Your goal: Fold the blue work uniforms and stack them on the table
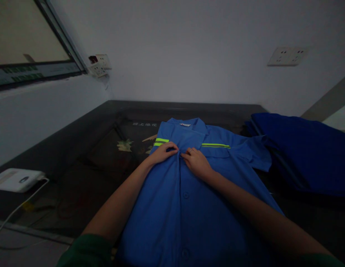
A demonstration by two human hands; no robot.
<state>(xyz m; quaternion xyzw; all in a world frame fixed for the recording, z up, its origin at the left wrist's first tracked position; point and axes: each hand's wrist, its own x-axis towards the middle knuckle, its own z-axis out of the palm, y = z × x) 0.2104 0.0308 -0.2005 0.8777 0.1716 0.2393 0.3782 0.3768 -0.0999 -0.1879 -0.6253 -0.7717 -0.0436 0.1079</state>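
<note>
A blue short-sleeved work shirt (205, 215) with yellow-green reflective stripes lies spread on the dark glossy table, its collar at the far end. My left hand (165, 151) pinches the edge of the left front panel at chest height. Close beside it, my right hand (196, 160) pinches the opposite edge of the front opening. The fingertips of both hands nearly meet there, and a button between them cannot be made out. Lower on the placket, buttons (186, 194) show on the right panel. The shirt's right-side sleeve (255, 152) stretches out toward the right.
Folded dark blue cloth (305, 152) is stacked on the right of the table (86, 178). A white device (19, 180) with a cable lies at the left edge. Wall sockets (287, 55) and a socket block (100, 66) are on the wall behind, by a window.
</note>
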